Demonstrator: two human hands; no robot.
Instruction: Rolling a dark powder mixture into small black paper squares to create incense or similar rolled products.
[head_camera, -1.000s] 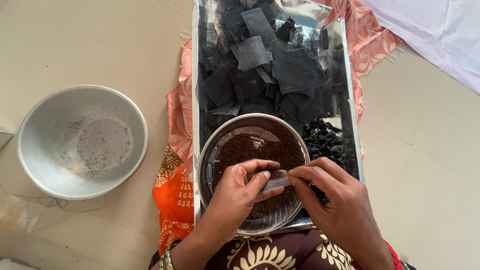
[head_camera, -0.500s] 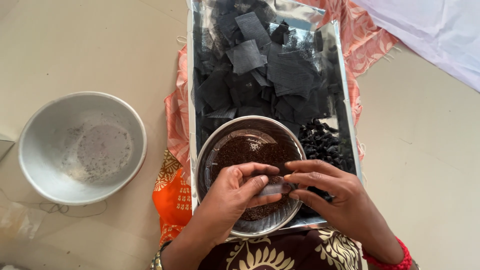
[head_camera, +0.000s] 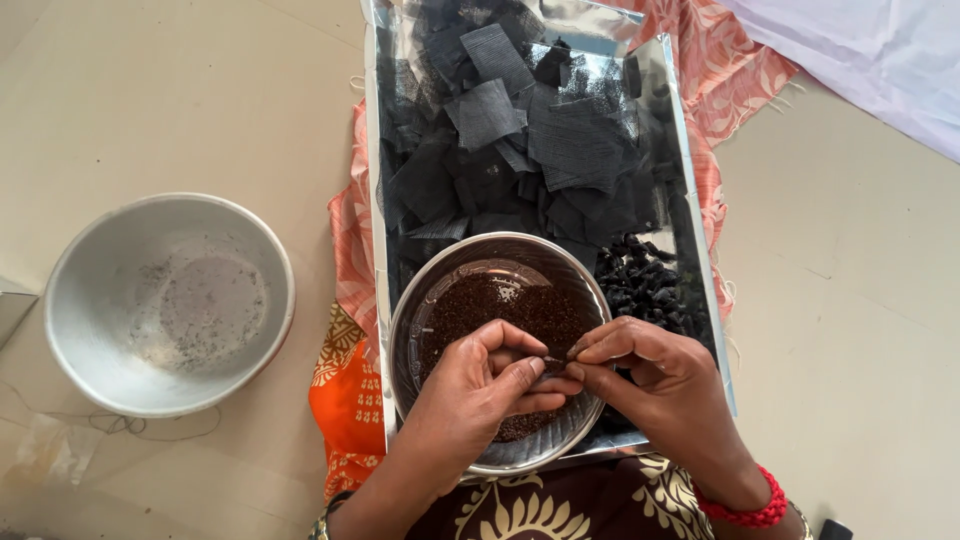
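What the fingers pinched was nearly hidden: only a tiny dark piece (head_camera: 556, 359) showed between the fingertips, its shape and long axis impossible to tell. The left hand (head_camera: 485, 385) and right hand (head_camera: 660, 385) both closed on it, meeting just above the steel bowl (head_camera: 420, 310) of brown granules (head_camera: 500, 305).
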